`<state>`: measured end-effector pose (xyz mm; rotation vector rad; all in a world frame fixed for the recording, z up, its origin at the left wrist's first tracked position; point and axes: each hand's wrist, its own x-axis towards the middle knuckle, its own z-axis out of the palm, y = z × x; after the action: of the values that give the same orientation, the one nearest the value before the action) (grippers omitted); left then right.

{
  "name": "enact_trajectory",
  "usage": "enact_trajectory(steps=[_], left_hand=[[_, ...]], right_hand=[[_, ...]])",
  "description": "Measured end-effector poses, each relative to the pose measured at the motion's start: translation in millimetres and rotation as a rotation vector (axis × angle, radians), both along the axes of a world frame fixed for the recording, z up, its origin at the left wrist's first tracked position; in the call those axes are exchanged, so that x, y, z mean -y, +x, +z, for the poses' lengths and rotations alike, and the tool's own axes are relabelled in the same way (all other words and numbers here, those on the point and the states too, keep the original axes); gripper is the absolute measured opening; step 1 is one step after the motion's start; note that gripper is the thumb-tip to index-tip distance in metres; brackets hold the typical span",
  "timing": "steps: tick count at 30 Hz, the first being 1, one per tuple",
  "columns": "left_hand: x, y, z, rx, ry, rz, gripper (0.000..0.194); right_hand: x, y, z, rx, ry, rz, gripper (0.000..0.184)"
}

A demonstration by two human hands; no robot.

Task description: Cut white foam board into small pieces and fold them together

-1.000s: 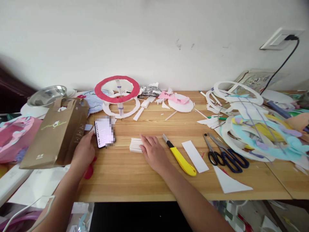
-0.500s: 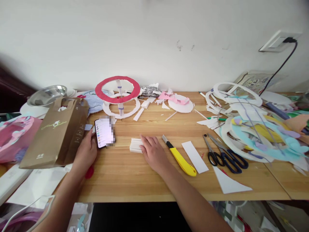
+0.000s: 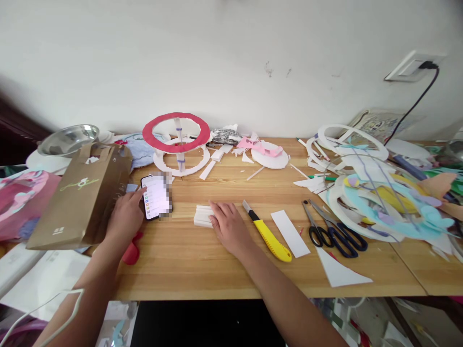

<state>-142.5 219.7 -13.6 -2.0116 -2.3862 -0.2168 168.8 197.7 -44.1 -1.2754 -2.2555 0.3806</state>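
Observation:
My left hand (image 3: 126, 216) lies beside a smartphone (image 3: 155, 196) with a lit, partly blurred screen. One finger reaches over the phone's left edge to the screen, and the hand holds nothing. On the wooden table, a small bundle of white foam strips (image 3: 202, 216) sits under my right hand (image 3: 228, 225), its thumb and fingers closed round the right end. To the right of that hand rests a yellow utility knife (image 3: 272, 239), then a white rectangular foam strip (image 3: 290, 234). A red object (image 3: 131, 251) shows partly beneath my left forearm.
A brown paper bag (image 3: 77, 197) and steel bowl (image 3: 68, 140) stand left. At the back is a red-topped ring frame (image 3: 202, 135). Two pairs of scissors (image 3: 340, 233), a white triangular offcut (image 3: 342, 270) and decorated foam rings (image 3: 358, 212) lie right.
My left hand has moved up and forward, bringing a finger onto the phone's screen. More of the red object shows under the forearm. My right hand stays on the foam strips.

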Motion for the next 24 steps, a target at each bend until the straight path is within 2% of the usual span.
enact_trajectory(steps=[9, 15, 19, 21, 24], left_hand=[[4.2, -7.1, -6.9, 0.067, 0.063, -0.044, 0.059], [15.7, -4.2, -2.4, 0.13, 0.182, -0.051, 0.055], [24.7, -8.2, -2.7, 0.158, 0.251, -0.122, 0.048], [27.6, -12.2, -6.6, 0.114, 0.234, -0.165, 0.046], [28.0, -15.8, -12.8, 0.006, 0.156, -0.163, 0.054]], right_hand=[[0.3, -0.4, 2.2, 0.026, 0.004, -0.014, 0.044], [-0.2, -0.5, 1.6, 0.022, -0.005, -0.013, 0.043], [-0.3, -0.4, 1.8, 0.024, -0.009, -0.011, 0.043], [-0.3, -0.5, 1.8, 0.027, -0.008, -0.013, 0.042], [-0.2, -0.6, 1.5, 0.036, 0.0, -0.018, 0.042]])
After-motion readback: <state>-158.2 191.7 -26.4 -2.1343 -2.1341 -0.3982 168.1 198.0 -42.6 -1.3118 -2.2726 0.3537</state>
